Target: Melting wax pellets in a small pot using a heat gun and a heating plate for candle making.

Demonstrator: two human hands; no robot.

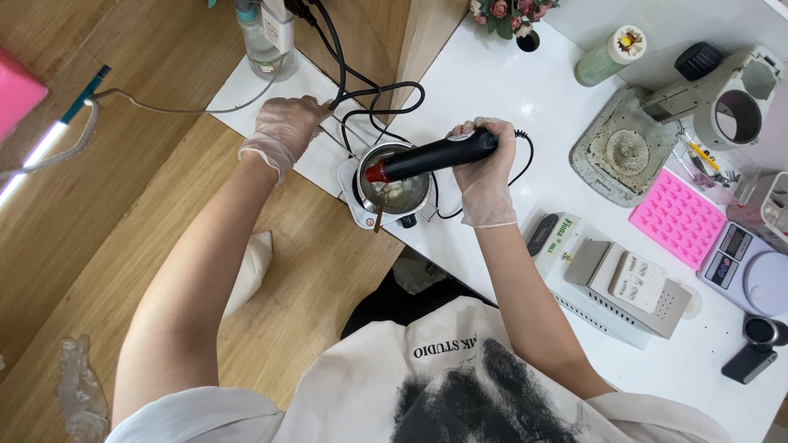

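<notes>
Pointing heat gun (433, 155) in right-hand grip (484, 168), nozzle over metal pot (396, 187)

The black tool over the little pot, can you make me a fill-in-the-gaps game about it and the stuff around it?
1. The black tool with the red tip is held in the person's ____ hand.
2. The left hand and right hand both wear clear ____.
3. The metal pot sits on a small white ____.
4. The bumpy mould beside the scale is coloured ____.

Missing words: right; gloves; hot plate; pink
</notes>
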